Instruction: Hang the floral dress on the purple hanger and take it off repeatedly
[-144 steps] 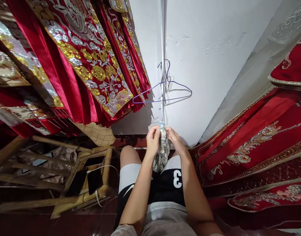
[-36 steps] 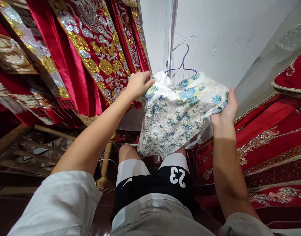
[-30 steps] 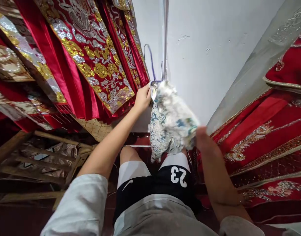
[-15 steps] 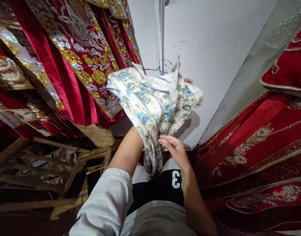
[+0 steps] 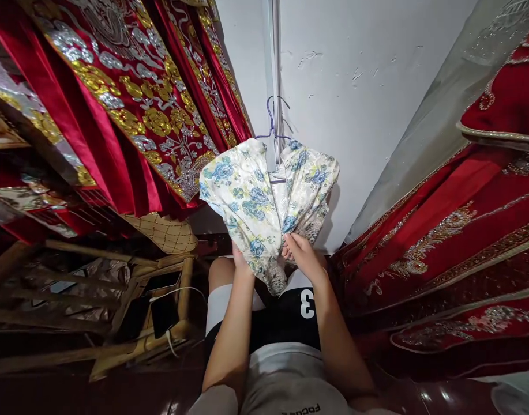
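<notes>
A small white garment with blue and yellow flowers (image 5: 264, 202) hangs on a purple wire hanger (image 5: 271, 118), hooked by a grey vertical pipe (image 5: 273, 69) on the white wall. My left hand (image 5: 240, 260) grips the garment's lower left hem, mostly hidden behind the cloth. My right hand (image 5: 302, 253) pinches the lower front edge beside it, fingers closed on the fabric. Both hands meet just above my knees.
Red garments with gold and silver embroidery (image 5: 130, 98) hang at the left, and more red embroidered cloth (image 5: 454, 242) lies at the right. A wooden bamboo chair (image 5: 152, 311) at the lower left holds a dark phone with a white cable (image 5: 164, 314).
The bunched cloth at my knees was spread out and lifted onto the hanger. My left arm came down from the hanger, and both hands now hold the hem below.
</notes>
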